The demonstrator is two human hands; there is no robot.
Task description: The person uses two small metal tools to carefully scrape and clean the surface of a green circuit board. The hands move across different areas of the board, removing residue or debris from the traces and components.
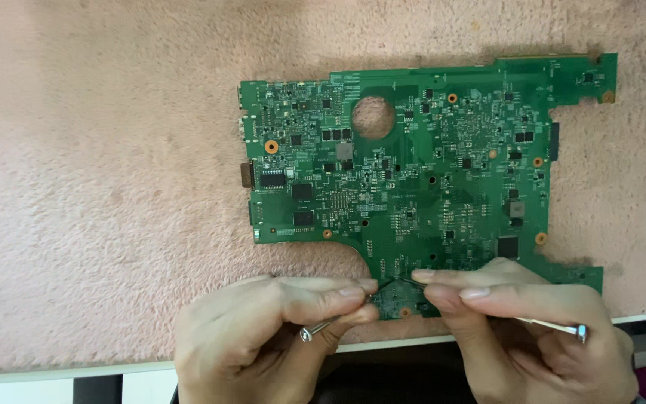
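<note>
Green circuit board flat on pink fuzzy cloth over counter edge — padded, kept from sliding | left hand pinched narrow on metal tweezers | right hand pinched on second tweezers | tips meeting at board's near tab — braced for fine work
</note>
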